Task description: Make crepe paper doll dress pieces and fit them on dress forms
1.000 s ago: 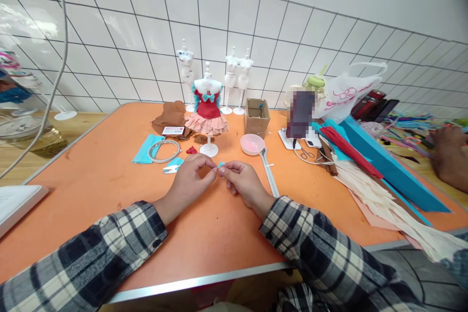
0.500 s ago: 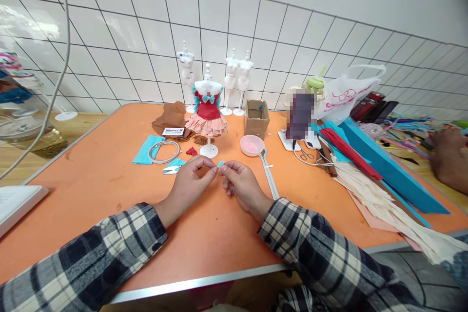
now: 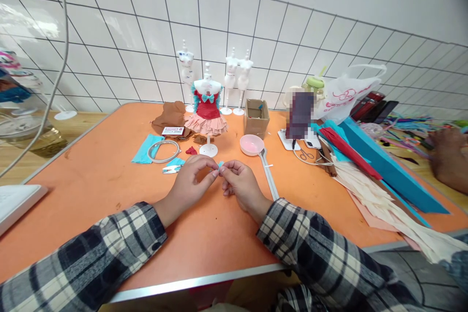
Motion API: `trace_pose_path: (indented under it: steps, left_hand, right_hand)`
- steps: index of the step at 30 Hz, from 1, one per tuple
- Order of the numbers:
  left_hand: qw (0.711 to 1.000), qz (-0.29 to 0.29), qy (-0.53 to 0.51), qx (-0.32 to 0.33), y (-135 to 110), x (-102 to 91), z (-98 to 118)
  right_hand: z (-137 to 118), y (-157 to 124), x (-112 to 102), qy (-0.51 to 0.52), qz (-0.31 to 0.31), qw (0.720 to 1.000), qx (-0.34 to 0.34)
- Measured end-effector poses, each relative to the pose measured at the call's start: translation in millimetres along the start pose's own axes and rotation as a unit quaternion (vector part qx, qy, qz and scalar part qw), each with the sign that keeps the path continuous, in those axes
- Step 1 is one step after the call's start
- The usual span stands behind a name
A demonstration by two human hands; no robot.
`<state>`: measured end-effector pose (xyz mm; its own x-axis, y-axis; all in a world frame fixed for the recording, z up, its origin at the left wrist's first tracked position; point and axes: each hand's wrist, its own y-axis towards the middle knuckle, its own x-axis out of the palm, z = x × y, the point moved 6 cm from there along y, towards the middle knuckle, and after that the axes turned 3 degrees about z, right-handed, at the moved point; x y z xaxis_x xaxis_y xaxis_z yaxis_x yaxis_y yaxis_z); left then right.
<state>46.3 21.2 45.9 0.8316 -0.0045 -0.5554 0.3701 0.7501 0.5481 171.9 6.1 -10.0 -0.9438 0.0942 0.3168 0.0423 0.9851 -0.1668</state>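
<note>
Wall point(image 3: 146, 48): white tiles with dark joints, behind an orange table point(image 3: 219, 253) edged in metal.
Small blue piece point(image 3: 221, 165): raised between the fingertips of both hands, in front of the dressed mannequin.
Left hand point(image 3: 188, 183): thumb and forefinger pinch one side of the piece.
Right hand point(image 3: 242, 183): thumb and forefinger grip the opposite side, other fingers curled under.
Sleeves point(image 3: 135, 229): dark-and-cream plaid, buttoned at the left cuff.
Dressed mannequin point(image 3: 208, 107): upright in red bodice, blue bow and ruffled pink skirt, three white mannequins point(image 3: 230, 75) behind.
Left side: brown cloth point(image 3: 166, 113) under a small white box point(image 3: 173, 131); snips point(image 3: 170, 169) near folded blue cloth point(image 3: 144, 148).
Right side: pink bowl point(image 3: 252, 145) before a cardboard box point(image 3: 257, 126); scissors point(image 3: 306, 154) farther along.
Far right: another person's arm point(image 3: 448, 170), partly in view.
</note>
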Motion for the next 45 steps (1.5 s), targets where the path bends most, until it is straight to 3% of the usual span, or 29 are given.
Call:
trace_pose_path:
  steps: [10, 17, 22, 26, 29, 32, 35, 38, 40, 45]
  left_hand:
    - [0.996, -0.017, -0.031, -0.085, 0.3, 3.2, -13.1]
    - [0.991, -0.037, -0.09, -0.09, 0.9, 0.5, -17.0]
    - [0.996, -0.063, -0.067, -0.009, 0.7, -7.3, -5.0]
    - [0.977, -0.136, 0.026, 0.161, -4.2, -8.3, 11.8]
    - [0.948, -0.177, 0.107, 0.24, -8.2, -7.7, 14.7]
    - [0.946, -0.184, 0.14, 0.23, -5.9, -9.1, 10.0]
    - [0.948, -0.178, 0.154, 0.213, -3.3, -9.4, 6.6]
    - [0.946, -0.172, 0.174, 0.213, -2.9, -8.1, 6.4]
    - [0.949, -0.166, 0.17, 0.208, -2.8, -7.9, 6.9]
    - [0.954, -0.161, 0.165, 0.193, -3.4, -7.5, 7.2]
  right_hand:
    - [-4.1, -0.4, -0.8, -0.039, 0.01, 0.999, -0.034]
    - [-14.1, -0.7, -2.8, -0.054, -0.051, 0.996, -0.042]
    - [-15.4, -1.6, -4.6, -0.043, -0.123, 0.991, 0.02]
    - [-7.0, 1.9, -8.3, -0.068, -0.209, 0.974, 0.055]
    - [-9.6, 8.0, -14.7, -0.111, -0.195, 0.975, -0.004]
    - [-22.0, 6.4, -13.7, -0.179, -0.181, 0.962, -0.103]
    - [-36.2, -3.7, -5.5, -0.278, -0.193, 0.917, -0.211]
    - [-48.1, -12.5, -1.4, -0.384, -0.148, 0.85, -0.327]
    - [-50.5, -14.2, -0.4, -0.417, -0.125, 0.825, -0.36]
    - [-49.6, -13.2, -0.2, -0.456, -0.112, 0.799, -0.375]
